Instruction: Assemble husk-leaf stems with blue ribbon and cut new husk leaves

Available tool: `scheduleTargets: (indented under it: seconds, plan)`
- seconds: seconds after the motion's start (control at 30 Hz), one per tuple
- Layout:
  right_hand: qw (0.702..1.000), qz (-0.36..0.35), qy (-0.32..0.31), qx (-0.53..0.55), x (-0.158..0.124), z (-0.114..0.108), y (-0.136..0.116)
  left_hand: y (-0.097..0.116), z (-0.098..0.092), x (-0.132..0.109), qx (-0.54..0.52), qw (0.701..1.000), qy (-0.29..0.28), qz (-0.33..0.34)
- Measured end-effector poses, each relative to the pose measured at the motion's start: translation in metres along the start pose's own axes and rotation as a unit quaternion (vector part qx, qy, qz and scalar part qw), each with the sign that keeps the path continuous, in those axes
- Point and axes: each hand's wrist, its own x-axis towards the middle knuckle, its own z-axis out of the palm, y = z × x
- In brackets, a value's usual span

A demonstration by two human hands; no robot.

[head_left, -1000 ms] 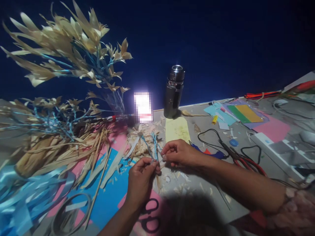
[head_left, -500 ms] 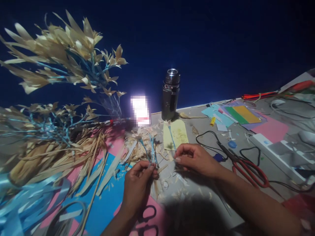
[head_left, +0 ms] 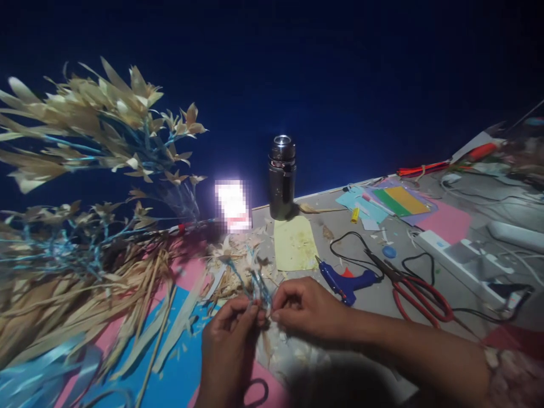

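Observation:
My left hand [head_left: 229,334] is closed in a pinch round a small bunch of blue-wrapped flower stems [head_left: 255,283]. A pale dried-husk flower [head_left: 224,249] tips the stem leaning left; the other tips blur into the scraps behind. Right beside it, at the bunch, my right hand [head_left: 312,311] has its thumb and fingers pressed together on a blue-wrapped stem, mostly hidden by the fingers. Under both hands lie pale husk scraps [head_left: 272,351]. A blue glue gun [head_left: 348,280] rests just past my right hand, and a yellow sheet [head_left: 295,246] lies beyond.
A dark flask [head_left: 282,184] stands at the back edge, near a bright blurred-out screen [head_left: 232,204]. Tall husk-flower sprays [head_left: 110,119] and dried husks [head_left: 51,306] fill the left. Red-handled scissors [head_left: 420,297], a white power strip [head_left: 467,266] and coloured papers [head_left: 397,201] are at right.
My right hand has moved left from the yellow sheet to the bunch, bringing its single stem. The glue gun has come into fuller view. The whole view has shifted slightly.

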Motion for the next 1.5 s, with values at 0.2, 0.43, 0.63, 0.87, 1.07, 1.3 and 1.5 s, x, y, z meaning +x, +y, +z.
scheduleTargets:
  seconds: [0.2, 0.43, 0.63, 0.87, 1.07, 1.3, 1.5]
  plan:
    - [0.984, -0.158, 0.038, -0.077, -0.01, -0.01, -0.014, 0.0, -0.005, 0.007, -0.028, 0.998, 0.046, -0.018]
    - [0.999, 0.034, -0.002, -0.04, 0.015, -0.013, 0.015, 0.013, 0.001, 0.005, -0.075, 0.989, 0.124, -0.02]
    - [0.983, -0.031, -0.013, -0.179, 0.017, -0.015, 0.018, 0.014, 0.011, -0.004, -0.087, 0.988, 0.124, 0.018]
    - [0.999, -0.038, 0.019, -0.016, 0.017, -0.011, 0.004, 0.006, 0.009, -0.012, -0.046, 0.998, 0.033, -0.014]
    - [0.98, 0.002, -0.035, 0.194, 0.018, 0.001, 0.002, 0.002, 0.007, -0.014, -0.001, 0.998, -0.064, -0.009]
    - [0.991, -0.041, 0.031, 0.123, -0.001, -0.003, -0.016, -0.001, 0.008, -0.01, 0.038, 0.997, -0.021, 0.056]
    - [0.99, -0.017, 0.012, 0.143, -0.007, 0.008, -0.01, 0.004, 0.006, -0.012, 0.184, 0.966, 0.015, 0.182]
